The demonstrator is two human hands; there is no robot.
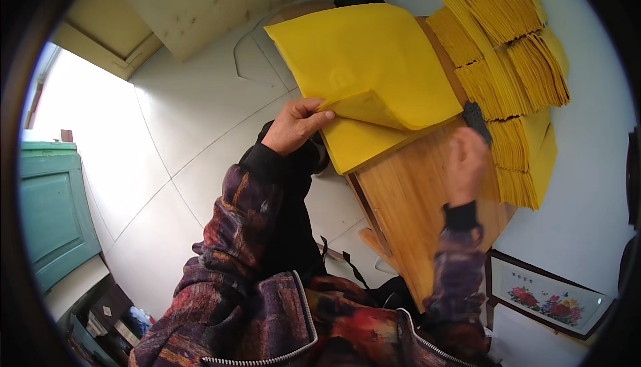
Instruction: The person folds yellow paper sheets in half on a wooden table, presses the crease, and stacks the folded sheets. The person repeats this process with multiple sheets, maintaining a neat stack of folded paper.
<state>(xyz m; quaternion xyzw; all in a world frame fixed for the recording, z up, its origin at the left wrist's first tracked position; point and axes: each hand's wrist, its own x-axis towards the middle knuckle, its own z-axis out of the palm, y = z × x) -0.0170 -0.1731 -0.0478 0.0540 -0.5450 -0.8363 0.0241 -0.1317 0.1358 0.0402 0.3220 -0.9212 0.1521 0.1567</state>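
Observation:
A stack of large yellow paper sheets [367,47] lies over the far left part of a wooden table. My left hand [297,125] pinches the near left corner of the top yellow sheet [364,108] between thumb and fingers, lifting it and folding it back over the stack. Beneath that raised corner more yellow paper shows. Off the sheets to the right, my right hand [465,163] hangs over the table, smeared by motion, so its fingers cannot be made out. A dark grey block-like object [477,123] lies beyond it, beside the stack's right corner.
Folded yellow paper bundles [494,7] are piled along the table's right side by the wall. The wooden table [417,190] narrows toward me. A framed flower picture [547,293] stands at lower right, a green cabinet door [57,203] at far left. Pale tiles cover the floor [180,127].

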